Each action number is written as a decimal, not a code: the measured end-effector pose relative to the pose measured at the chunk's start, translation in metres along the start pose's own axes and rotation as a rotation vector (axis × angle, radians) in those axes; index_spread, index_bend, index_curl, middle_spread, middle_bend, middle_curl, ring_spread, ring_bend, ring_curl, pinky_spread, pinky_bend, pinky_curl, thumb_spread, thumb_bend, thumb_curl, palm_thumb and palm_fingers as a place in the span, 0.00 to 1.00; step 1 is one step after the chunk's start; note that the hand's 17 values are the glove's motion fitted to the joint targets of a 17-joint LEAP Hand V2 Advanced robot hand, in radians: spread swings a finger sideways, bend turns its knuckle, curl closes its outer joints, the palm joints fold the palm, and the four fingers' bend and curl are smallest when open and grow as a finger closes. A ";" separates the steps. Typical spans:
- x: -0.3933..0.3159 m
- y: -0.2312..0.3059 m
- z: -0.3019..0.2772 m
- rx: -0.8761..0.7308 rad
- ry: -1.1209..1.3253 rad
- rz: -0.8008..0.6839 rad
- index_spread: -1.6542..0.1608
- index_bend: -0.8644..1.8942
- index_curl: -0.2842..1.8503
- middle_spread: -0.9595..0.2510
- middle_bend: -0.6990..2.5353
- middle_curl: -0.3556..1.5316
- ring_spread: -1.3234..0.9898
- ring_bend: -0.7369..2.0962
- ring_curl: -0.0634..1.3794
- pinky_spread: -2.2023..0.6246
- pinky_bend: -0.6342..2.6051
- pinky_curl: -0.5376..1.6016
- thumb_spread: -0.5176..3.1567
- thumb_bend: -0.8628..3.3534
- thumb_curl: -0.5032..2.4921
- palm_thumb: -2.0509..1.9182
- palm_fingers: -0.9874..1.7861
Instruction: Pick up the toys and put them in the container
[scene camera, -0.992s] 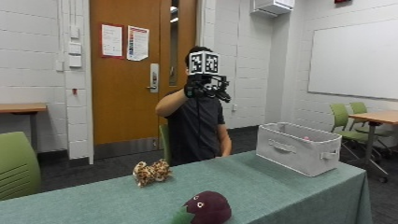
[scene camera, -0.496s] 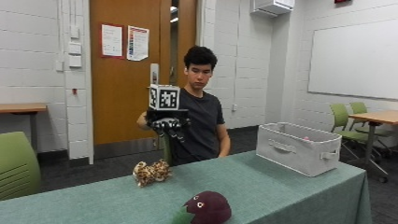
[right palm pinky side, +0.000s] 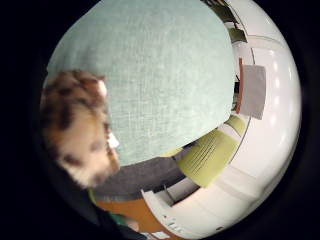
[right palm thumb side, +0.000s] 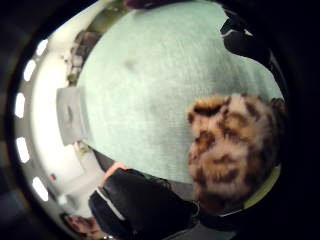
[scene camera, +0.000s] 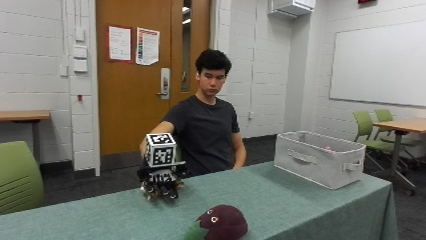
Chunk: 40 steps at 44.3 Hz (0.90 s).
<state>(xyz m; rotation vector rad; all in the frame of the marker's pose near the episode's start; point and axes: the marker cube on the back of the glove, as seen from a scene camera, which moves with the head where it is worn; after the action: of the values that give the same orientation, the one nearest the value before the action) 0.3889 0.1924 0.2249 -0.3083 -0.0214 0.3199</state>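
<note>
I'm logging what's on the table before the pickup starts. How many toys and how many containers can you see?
Toys: 2, a spotted plush under the right hand and a maroon plush.
Containers: 1, a grey bin.
Total: 3.

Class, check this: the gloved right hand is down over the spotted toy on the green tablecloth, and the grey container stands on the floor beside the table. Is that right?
One detail is wrong. The outside view shows the grey container standing on the green tablecloth, not the floor. The rest holds: the gloved right hand is down over the spotted toy.
</note>
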 end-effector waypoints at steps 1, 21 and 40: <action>0.001 0.000 0.004 -0.011 -0.003 0.002 0.74 0.51 0.40 0.65 0.28 0.40 0.43 0.30 0.15 0.76 0.34 0.39 0.34 0.17 0.20 0.45 0.33; 0.015 0.024 0.027 -0.074 -0.011 -0.008 0.75 0.46 0.38 0.68 0.25 0.38 0.48 0.30 0.10 0.78 0.44 0.44 0.36 0.19 0.21 0.50 0.32; 0.008 0.021 0.007 0.110 0.081 -0.012 0.74 0.47 0.39 0.65 0.29 0.36 0.40 0.46 0.18 0.73 0.44 0.43 0.48 0.26 0.28 0.63 0.53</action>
<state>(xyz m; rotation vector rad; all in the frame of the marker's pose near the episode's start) 0.3895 0.2163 0.2249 -0.2119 0.0737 0.2949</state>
